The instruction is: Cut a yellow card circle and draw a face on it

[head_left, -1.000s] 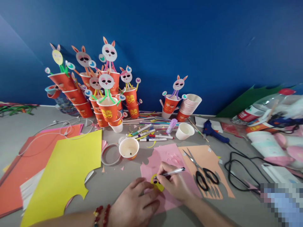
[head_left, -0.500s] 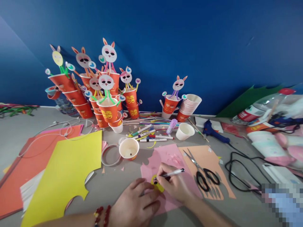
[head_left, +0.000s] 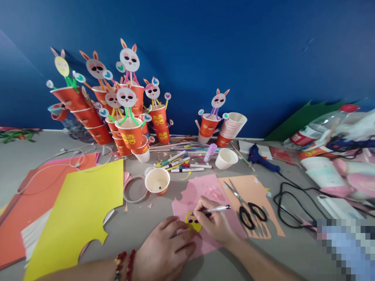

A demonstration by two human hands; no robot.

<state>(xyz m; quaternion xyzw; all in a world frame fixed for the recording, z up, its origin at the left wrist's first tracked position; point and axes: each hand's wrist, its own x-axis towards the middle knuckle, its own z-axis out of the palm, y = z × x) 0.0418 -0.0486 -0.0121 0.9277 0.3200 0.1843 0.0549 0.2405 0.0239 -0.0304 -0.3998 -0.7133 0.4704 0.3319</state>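
A silver pen [head_left: 215, 209] is pinched in my right hand [head_left: 213, 224], its tip at the upper part of a small yellow paper disc [head_left: 195, 225]. The disc carries two dark oval eyes with pinkish patches and lies on a pink sheet [head_left: 205, 187] with cut-away edges. My left hand [head_left: 166, 246] rests flat, fingers stretched out, its fingertips at the disc's lower left edge. To the right, black-handled scissors [head_left: 247, 207] lie on an orange paper sheet [head_left: 272, 210].
Red paper cups [head_left: 129, 132] with rabbit-faced paper figures stand at the back left. Markers [head_left: 187, 170], a white cup [head_left: 226, 159], and a blue glue gun [head_left: 260, 158] lie behind the hands. A yellow sheet [head_left: 79, 210] is at left; a black cord [head_left: 281, 210] coils at right.
The pen tip has lifted and shifted slightly, and more of the disc's face shows, with both eyes visible. The whole view has shifted a little.
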